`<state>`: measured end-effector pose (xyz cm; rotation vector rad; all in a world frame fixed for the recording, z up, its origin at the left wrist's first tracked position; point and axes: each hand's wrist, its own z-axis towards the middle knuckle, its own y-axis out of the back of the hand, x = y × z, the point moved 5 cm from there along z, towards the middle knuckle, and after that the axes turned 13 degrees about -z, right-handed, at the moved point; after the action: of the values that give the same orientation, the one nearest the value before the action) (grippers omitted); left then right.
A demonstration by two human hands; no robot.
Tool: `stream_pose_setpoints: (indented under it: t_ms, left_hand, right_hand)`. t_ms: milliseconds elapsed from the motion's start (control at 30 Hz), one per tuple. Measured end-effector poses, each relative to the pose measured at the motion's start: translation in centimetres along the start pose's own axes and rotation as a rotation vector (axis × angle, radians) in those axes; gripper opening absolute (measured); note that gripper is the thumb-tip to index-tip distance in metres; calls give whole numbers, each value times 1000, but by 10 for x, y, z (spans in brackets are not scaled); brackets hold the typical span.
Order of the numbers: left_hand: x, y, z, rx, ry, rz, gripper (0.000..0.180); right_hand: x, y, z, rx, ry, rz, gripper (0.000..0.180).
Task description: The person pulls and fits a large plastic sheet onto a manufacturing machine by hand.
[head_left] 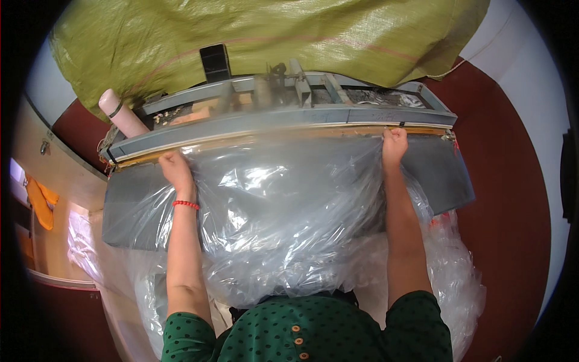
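Observation:
Clear plastic sheeting (289,199) is stretched across a dark grey board (434,175) and bunches down toward my lap. At the board's far edge, my left hand (175,168) is closed on the sheeting, with a red bead bracelet on its wrist. Farther right, my right hand (395,145) pinches the sheeting's other side near the same edge. Just beyond both hands runs a long grey metal frame (241,131) with a yellowish-brown strip along its near side. The sheeting's upper edge lies along that strip between my hands.
A pink cylinder (122,113) leans at the frame's left end. A dark phone-like slab (215,63) stands behind it against a yellow-green woven tarp (271,36). Crossbars and loose bits fill the frame. A cupboard door (60,154) is at left, a dark red floor (506,199) at right.

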<state>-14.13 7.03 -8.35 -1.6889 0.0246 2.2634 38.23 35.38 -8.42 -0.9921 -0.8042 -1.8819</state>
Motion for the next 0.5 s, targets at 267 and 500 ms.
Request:
stream_pose_setpoints:
  t_ms: [267, 500]
  left_hand:
    - [-5, 9, 2, -112, 47, -253, 10]
    - [-44, 29, 0, 554, -19, 692, 28]
  right_hand:
    - [15, 4, -7, 92, -126, 164, 9]
    - [33, 48, -20, 216, 53, -3, 16]
